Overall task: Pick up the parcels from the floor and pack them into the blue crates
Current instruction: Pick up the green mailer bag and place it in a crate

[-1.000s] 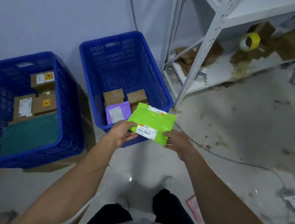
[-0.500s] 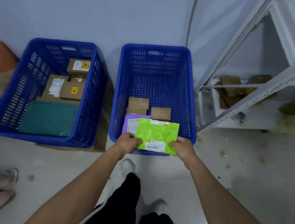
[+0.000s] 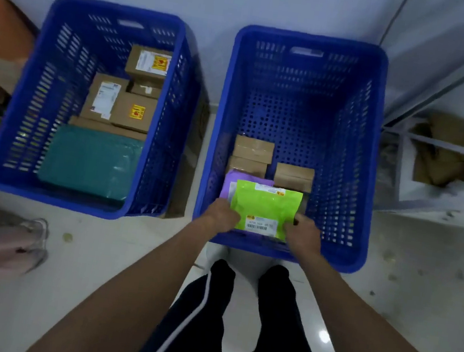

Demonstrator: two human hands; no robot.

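Both hands are engaged on the green parcel [image 3: 265, 207]. The left hand [image 3: 223, 215] has its fingers curled over the near left edge, and the right hand [image 3: 303, 235] pinches the near right corner beside the barcode label [image 3: 261, 225]. The parcel is inside the mouth of the right-hand crate [image 3: 371, 165], at its near end and label up. It overlaps the purple mailer [image 3: 229, 183] and stops just short of the brown boxes [image 3: 254, 149]. Whether it already rests on the mailer or hangs just above it cannot be told. The left-hand crate [image 3: 117, 9] holds a teal parcel [image 3: 89, 161] and several cartons [image 3: 133, 112], and is not involved. Assessed risks: the green film looks slick, so if released onto the equally smooth mailer it may slide against the boxes or settle tilted — floor space in the crate would be wasted. Both wrists are close over the near rim, and a hurried withdrawal could drag the parcel back up the wall. A flat, simultaneous release is advised.
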